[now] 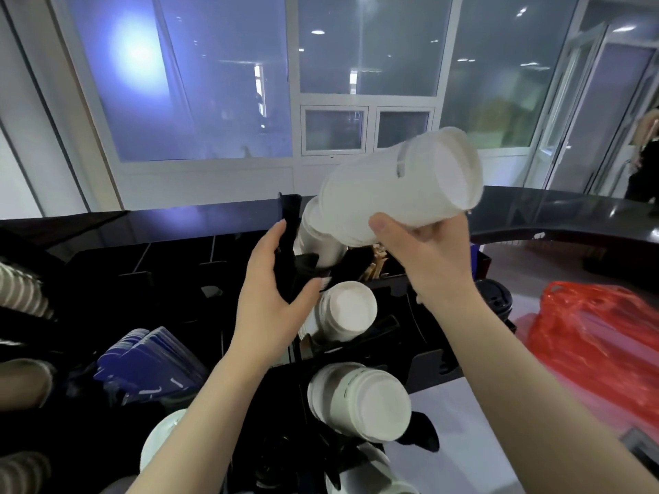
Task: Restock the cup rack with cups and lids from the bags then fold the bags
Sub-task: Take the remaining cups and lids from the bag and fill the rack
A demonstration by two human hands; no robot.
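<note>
Your left hand point(274, 297) covers part of the black rack divider point(289, 222). The lower end of the raised cup stack point(399, 187) is lost behind your right hand point(424, 251), and its outline is motion-blurred. The ribbed cups point(21, 290) at far left, the near white lid point(160, 440) and the red bag point(599, 336) are cut off.

Your rack point(428, 290) sits at center on the counter point(463, 440), with cup stacks point(353, 310) in its slots. The bag point(599, 336) lies at 3 o'clock beside it, sleeves point(149, 365) at 9 o'clock, and windows point(363, 44) behind at 12.
</note>
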